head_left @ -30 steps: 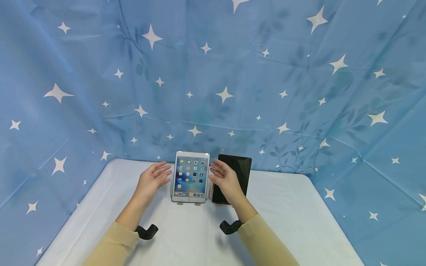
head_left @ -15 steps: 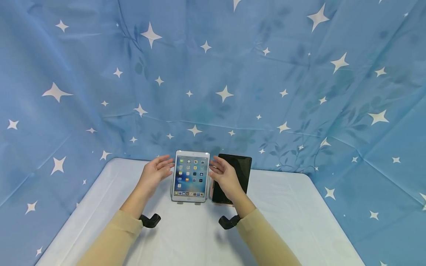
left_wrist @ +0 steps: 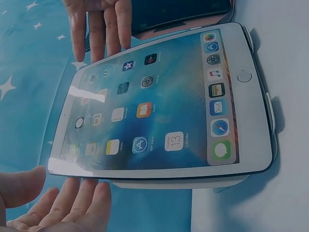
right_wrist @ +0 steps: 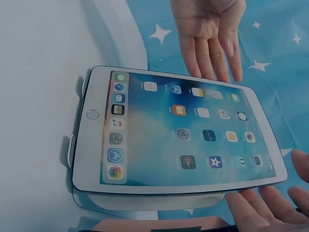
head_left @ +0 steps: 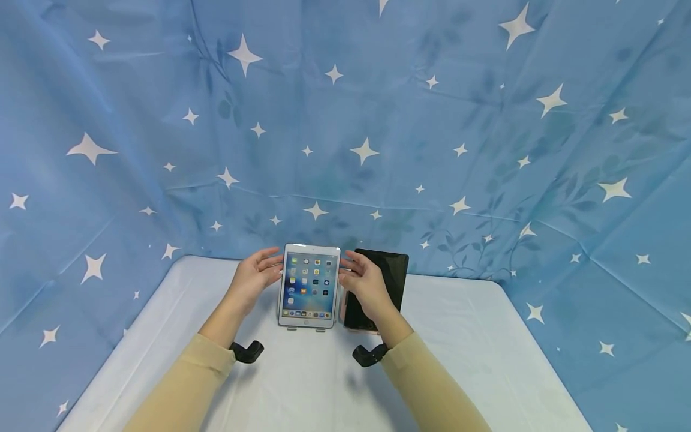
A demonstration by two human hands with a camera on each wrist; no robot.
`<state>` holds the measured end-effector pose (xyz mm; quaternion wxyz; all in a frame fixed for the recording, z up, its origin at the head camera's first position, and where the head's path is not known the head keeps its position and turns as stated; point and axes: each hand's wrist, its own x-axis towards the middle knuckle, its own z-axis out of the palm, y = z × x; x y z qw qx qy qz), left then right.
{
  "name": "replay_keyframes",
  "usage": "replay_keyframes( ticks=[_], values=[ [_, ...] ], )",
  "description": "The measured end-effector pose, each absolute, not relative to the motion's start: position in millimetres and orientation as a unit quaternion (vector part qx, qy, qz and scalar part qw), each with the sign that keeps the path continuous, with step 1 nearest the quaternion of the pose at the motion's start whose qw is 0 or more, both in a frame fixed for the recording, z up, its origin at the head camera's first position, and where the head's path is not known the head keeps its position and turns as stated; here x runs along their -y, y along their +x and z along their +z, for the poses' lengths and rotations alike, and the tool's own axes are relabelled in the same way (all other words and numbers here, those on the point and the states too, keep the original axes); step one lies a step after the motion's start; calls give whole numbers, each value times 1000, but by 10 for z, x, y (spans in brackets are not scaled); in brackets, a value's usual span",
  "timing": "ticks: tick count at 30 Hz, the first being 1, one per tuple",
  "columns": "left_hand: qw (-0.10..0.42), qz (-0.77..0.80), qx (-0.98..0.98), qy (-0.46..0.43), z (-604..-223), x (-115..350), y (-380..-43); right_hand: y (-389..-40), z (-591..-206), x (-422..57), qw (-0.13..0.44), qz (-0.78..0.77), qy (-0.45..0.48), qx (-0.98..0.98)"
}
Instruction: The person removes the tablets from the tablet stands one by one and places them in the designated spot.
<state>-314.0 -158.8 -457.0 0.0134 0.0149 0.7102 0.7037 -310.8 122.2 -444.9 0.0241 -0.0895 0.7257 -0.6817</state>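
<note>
A white tablet [head_left: 309, 288] with its screen lit and full of app icons leans upright on a white stand [left_wrist: 183, 184], whose two lip hooks [left_wrist: 271, 112] catch its lower edge. My left hand [head_left: 251, 277] is at the tablet's left side, fingers extended, fingertips right at the edge near its top. On the opposite side my right hand [head_left: 369, 287] mirrors it, fingers extended and fingertips close to the right edge. Both wrist views show the thumbs away from the tablet and no fingers curled round it.
Just right of the white tablet, a second tablet [head_left: 394, 270] with a dark screen leans on a pinkish stand [right_wrist: 145, 224], partly behind my right hand. A white cloth covers the table [head_left: 459, 348]. Blue curtains [head_left: 345, 120] with white stars enclose the back and sides.
My left hand has moved right and a little up, so its fingertips now reach the white tablet's edge. My right hand has shifted up slightly. Both tablets have stayed in place.
</note>
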Motion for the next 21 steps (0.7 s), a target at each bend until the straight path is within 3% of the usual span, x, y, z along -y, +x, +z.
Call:
replay_keyframes(
  ticks=[21],
  values=[
    [-13, 688, -725, -26, -4507, 1520, -3139, -3116, -4455, -1087, -24, -668, -20, -744]
  ],
)
